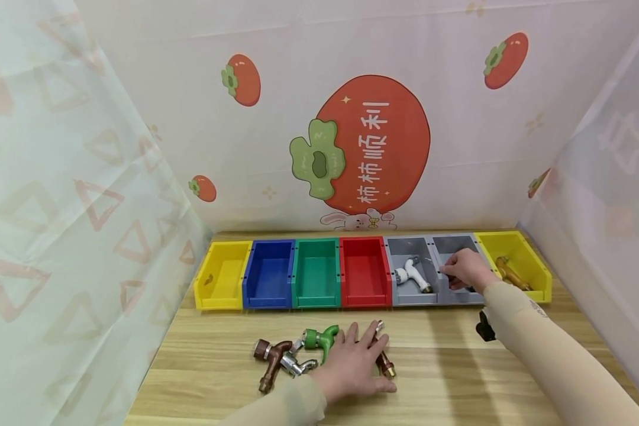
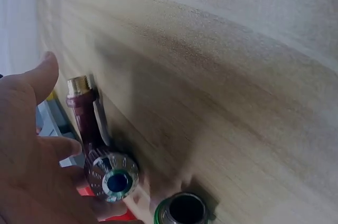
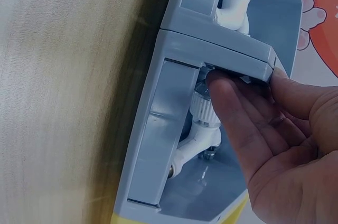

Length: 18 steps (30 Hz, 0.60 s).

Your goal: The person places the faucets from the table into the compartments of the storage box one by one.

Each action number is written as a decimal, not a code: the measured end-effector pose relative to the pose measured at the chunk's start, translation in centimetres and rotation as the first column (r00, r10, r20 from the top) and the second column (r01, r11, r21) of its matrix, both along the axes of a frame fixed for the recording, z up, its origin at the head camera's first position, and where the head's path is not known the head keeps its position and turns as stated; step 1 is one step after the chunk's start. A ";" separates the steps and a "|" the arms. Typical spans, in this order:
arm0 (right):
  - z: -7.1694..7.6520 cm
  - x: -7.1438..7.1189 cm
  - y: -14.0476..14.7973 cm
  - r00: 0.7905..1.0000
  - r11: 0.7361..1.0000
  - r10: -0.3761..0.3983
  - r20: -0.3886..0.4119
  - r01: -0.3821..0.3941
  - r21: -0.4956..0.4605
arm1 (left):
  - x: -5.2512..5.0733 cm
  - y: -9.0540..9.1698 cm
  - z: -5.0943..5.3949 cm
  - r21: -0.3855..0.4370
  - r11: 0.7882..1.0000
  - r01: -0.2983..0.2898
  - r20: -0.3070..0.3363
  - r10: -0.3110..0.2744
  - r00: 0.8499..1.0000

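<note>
The left hand [image 1: 351, 365] is spread over the wooden table beside a dark red faucet [image 1: 386, 362]; in the left wrist view its fingers [image 2: 64, 147] lie against this faucet [image 2: 87, 121]. Just left of that hand are a green faucet [image 1: 326, 339], a chrome faucet [image 1: 297, 365] and a brown faucet [image 1: 271, 362]. The right hand [image 1: 467, 270] reaches into the right grey bin [image 1: 454, 296]. In the right wrist view, its fingertips [image 3: 217, 82] are by the handle of a white faucet [image 3: 198, 139], its thumb at the divider; whether they touch the faucet is unclear.
A row of bins runs along the back: yellow [image 1: 219, 303], blue [image 1: 267, 302], green [image 1: 316, 302], red [image 1: 366, 300], two grey, yellow [image 1: 541, 296]. Another white faucet [image 1: 415, 276] lies in the left grey bin, a yellow-brown faucet [image 1: 511, 275] in the right yellow one. Printed cloth hangs behind.
</note>
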State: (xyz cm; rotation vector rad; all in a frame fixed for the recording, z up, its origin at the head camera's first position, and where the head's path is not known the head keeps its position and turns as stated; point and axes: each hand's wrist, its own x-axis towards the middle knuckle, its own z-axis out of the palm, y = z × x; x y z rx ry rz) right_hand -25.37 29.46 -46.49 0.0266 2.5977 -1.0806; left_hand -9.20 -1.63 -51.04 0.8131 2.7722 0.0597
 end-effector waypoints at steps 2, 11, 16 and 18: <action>0.0 0.0 0.0 1.000 1.000 0.000 -0.001 0.000 -0.003 | -0.1 0.3 -0.1 0.005 1.000 0.006 -0.024 -0.006 1.000; 0.0 0.2 -0.1 1.000 1.000 0.005 -0.010 -0.005 -0.005 | -0.2 0.9 -1.3 -0.034 0.999 0.043 -0.144 -0.047 0.989; 0.4 0.6 -0.3 1.000 1.000 0.006 -0.007 -0.006 0.008 | -0.3 0.9 -1.7 -0.056 0.996 0.064 -0.190 -0.074 0.979; 0.5 0.6 -0.4 1.000 1.000 0.005 -0.006 -0.004 0.012 | -0.2 0.9 -1.7 -0.060 0.996 0.071 -0.201 -0.081 0.976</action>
